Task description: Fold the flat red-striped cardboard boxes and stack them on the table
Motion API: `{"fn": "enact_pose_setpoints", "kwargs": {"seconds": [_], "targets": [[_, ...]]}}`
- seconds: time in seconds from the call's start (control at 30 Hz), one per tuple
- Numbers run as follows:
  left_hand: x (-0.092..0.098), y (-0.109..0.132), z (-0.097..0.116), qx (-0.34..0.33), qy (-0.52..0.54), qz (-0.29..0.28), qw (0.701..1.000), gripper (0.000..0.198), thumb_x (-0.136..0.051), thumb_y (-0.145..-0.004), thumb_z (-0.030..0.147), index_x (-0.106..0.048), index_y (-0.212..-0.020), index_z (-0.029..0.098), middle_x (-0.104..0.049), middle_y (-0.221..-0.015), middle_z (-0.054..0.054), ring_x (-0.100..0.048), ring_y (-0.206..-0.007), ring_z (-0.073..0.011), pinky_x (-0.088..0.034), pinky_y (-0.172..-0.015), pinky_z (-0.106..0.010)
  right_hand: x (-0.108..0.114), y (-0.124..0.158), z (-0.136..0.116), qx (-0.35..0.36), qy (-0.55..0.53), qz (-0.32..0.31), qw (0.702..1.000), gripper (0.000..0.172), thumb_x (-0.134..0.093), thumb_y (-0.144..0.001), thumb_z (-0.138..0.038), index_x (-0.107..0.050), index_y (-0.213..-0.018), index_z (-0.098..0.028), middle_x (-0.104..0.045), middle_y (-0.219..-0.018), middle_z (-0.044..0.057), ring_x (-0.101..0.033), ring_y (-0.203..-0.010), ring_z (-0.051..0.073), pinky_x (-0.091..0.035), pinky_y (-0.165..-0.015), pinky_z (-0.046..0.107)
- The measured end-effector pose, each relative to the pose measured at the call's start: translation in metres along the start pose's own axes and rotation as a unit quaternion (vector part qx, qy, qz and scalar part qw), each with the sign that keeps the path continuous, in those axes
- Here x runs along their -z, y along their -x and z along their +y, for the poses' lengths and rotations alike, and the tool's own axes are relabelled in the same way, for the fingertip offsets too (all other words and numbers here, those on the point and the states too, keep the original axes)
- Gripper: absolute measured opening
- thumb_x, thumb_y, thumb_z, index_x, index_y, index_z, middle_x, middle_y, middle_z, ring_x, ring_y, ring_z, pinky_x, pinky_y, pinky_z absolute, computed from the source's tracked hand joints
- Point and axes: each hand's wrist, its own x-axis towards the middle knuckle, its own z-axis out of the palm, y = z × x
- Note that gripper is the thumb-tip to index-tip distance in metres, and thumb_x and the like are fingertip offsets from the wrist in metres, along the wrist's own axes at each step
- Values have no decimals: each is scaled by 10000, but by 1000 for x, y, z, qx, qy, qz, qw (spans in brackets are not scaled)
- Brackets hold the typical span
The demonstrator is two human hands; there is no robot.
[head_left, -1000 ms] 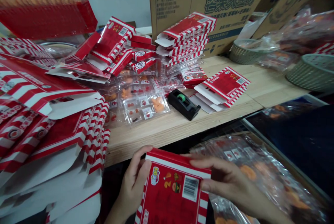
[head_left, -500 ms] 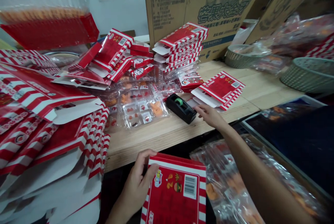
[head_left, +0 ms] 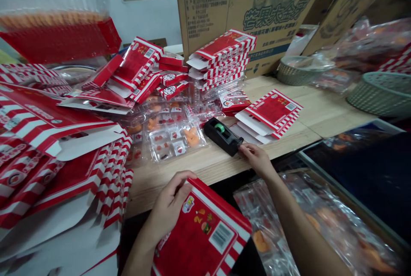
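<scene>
My left hand (head_left: 173,209) grips a red box with white stripes (head_left: 201,229) by its upper left corner, thumb across the printed face. The box is tilted, its barcode facing up, and its lower part runs out of view. At the front end of a black tape dispenser (head_left: 223,136), my right hand (head_left: 257,158) has thumb and fingers pinched together. That pinch is at the tape's end, though the clear strip itself hardly shows. A green roll (head_left: 220,127) sits inside the dispenser, which rests on the wooden table (head_left: 167,179).
Flattened red-striped boxes (head_left: 73,181) are piled at left. More boxes (head_left: 224,55) are stacked before a large cardboard carton (head_left: 212,6). Clear packs (head_left: 176,139) lie beside the dispenser, and others (head_left: 289,216) fill a container below the right arm. Green baskets (head_left: 382,94) stand at right.
The box in my left hand has turned clockwise, its right side dropping, and has risen slightly. My right hand has stayed at the dispenser's front end, shifting slightly down.
</scene>
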Motion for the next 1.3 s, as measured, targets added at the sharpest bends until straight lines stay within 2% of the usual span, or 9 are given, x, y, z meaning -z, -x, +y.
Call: {"fn": "enact_pose_setpoints", "kwargs": {"seconds": [0.17, 0.37, 0.53, 0.63, 0.8, 0.93, 1.07, 1.17, 1.3], "targets": [[-8, 1, 5, -27, -12, -52, 998, 247, -415, -918, 371, -591, -956, 202, -635, -872, -3, -583, -808, -151, -440, -738, -210, -3, 3, -12, -1, 56, -7, 998, 183, -530, -901, -296, -587, -830, -137, -605, -790, 2, -570, -649, 109, -485, -608, 267], [-9, 1, 2, -48, -44, -60, 996, 205, -409, -930, 319, -579, -964, 211, -644, -931, 13, -576, -905, -135, -415, -824, -194, 19, 62, -83, 54, 52, -200, 977, 288, -544, -838, -384, -545, -652, -164, -465, -577, -51, -413, -496, 80, -340, -481, 205], [-16, -1, 4, -55, -42, -86, 994, 169, -424, -929, 291, -568, -975, 214, -643, -915, 25, -575, -899, -121, -409, -816, -179, 19, 109, -151, 150, 203, -483, 838, 267, -545, -870, -356, -608, -709, -152, -540, -599, -32, -434, -526, 76, -312, -501, 193], [-18, 0, 7, -74, -28, -101, 992, 155, -425, -935, 275, -564, -981, 223, -643, -931, 33, -572, -909, -108, -400, -827, -169, 1, 116, -164, 187, 366, -447, 794, 220, -619, -824, -285, -627, -654, -145, -561, -555, -26, -397, -478, 69, -241, -471, 207], [-11, 8, 9, -94, -9, -101, 990, 161, -421, -943, 257, -577, -973, 230, -653, -922, 39, -578, -888, -95, -403, -814, -157, -10, 106, -158, 145, 464, -345, 803, 285, -697, -733, -441, -686, -664, -165, -605, -551, 7, -434, -483, 103, -208, -463, 224], [-7, 17, 13, -92, 37, -110, 989, 158, -460, -929, 283, -607, -953, 230, -660, -899, 31, -591, -833, -93, -426, -770, -155, -11, 101, -143, 77, 260, -441, 856, 579, -698, -512, -696, -632, -674, -145, -562, -557, -17, -456, -496, 102, -297, -453, 206], [-9, 24, 18, -88, 111, -135, 981, 202, -490, -908, 354, -637, -914, 217, -651, -823, 14, -591, -733, -98, -454, -679, -161, -24, 111, -115, -57, -98, -614, 781, 623, -642, -494, -750, -559, -582, -139, -474, -488, -66, -395, -433, 55, -361, -453, 196], [-10, 19, 15, -66, 116, -63, 989, 205, -523, -884, 372, -646, -868, 209, -651, -806, 9, -599, -740, -104, -467, -694, -167, -32, 115, -94, -60, -168, -500, 848, 504, -625, -697, -622, -518, -547, -153, -412, -439, -77, -333, -385, 46, -288, -396, 182], [-7, -6, -6, 23, 138, 241, 960, 292, -474, -877, 473, -595, -941, 215, -651, -785, 7, -627, -672, -126, -509, -620, -210, -36, 115, -72, -36, -213, -348, 912, 552, -412, -801, -693, -625, -861, -188, -630, -748, 29, -584, -656, 152, -466, -607, 272]]}}
